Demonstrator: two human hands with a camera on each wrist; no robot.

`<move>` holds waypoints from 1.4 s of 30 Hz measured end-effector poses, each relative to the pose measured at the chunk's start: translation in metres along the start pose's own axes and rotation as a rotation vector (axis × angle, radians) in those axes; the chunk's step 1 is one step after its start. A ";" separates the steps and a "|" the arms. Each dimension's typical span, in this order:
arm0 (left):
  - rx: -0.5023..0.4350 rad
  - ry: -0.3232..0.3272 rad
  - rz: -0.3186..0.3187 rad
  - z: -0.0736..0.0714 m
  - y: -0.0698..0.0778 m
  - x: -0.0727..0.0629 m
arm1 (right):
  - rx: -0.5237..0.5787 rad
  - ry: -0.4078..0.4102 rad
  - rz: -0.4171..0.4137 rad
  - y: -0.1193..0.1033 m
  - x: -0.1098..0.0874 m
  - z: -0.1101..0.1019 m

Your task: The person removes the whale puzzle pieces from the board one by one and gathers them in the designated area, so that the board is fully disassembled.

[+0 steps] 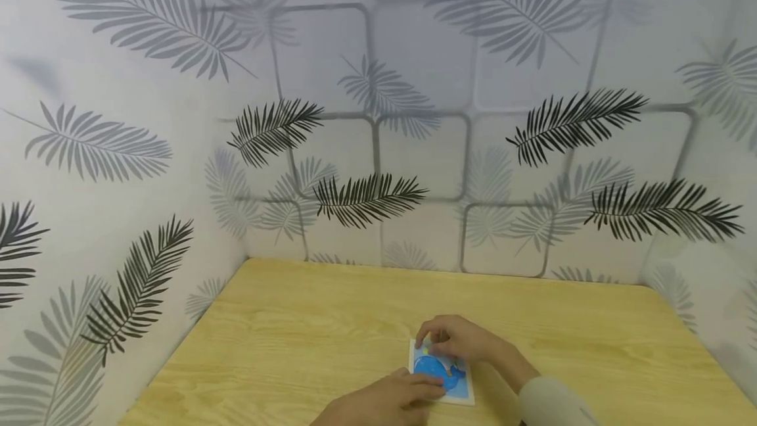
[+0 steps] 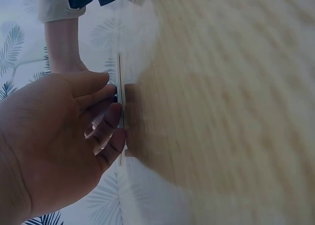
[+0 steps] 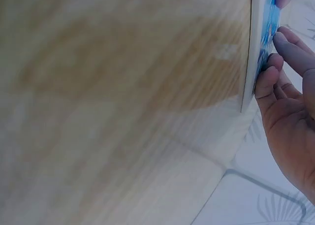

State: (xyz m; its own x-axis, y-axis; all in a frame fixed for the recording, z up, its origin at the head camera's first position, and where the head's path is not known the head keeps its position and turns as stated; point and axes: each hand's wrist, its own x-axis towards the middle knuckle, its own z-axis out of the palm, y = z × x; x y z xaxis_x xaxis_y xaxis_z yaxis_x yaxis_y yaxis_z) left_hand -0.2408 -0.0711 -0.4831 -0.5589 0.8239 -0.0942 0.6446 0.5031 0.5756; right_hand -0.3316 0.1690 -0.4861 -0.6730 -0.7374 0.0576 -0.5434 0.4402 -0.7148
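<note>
A small flat picture board [image 1: 462, 389] with a white border and a blue whale on a light blue ground lies on the wooden table. My left hand [image 1: 383, 401] rests its fingers across the board's lower left part. Over the upper edge bends my right hand [image 1: 464, 339], its fingertips touching the picture near a small yellow spot. In the right wrist view the board [image 3: 268, 25] shows edge-on, with the right hand [image 3: 290, 107] against its printed face. The left wrist view has the left hand's [image 2: 64, 131] fingertips at the board's thin edge. No separate piece shows between the fingers.
The light wood table [image 1: 296, 327] extends around the board on all sides. Behind it and along its sides stand pale walls [image 1: 414, 150] with a feather and rounded-square pattern. A light sleeve [image 1: 552, 403] covers the right forearm.
</note>
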 end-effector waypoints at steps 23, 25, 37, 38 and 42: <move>0.087 0.010 0.029 -0.007 -0.003 0.005 | -0.332 -0.051 -0.198 0.003 0.013 -0.005; 0.075 0.016 0.017 -0.008 -0.002 0.004 | -0.347 -0.049 -0.214 0.003 0.014 -0.005; 0.000 0.010 0.026 -0.003 -0.004 0.012 | -0.377 -0.132 -0.044 -0.008 0.014 -0.002; 0.002 0.010 0.025 -0.004 -0.003 0.012 | -0.374 -0.133 -0.040 -0.009 0.015 -0.002; 0.001 0.008 0.014 -0.003 -0.003 0.012 | -0.345 -0.121 -0.056 -0.008 0.014 -0.001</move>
State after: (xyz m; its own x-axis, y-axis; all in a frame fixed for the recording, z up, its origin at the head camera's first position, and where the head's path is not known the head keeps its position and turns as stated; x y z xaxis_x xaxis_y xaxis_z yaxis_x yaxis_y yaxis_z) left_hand -0.2509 -0.0638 -0.4834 -0.5540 0.8287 -0.0796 0.6530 0.4919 0.5759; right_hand -0.3366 0.1556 -0.4790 -0.5848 -0.8111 -0.0079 -0.7285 0.5295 -0.4346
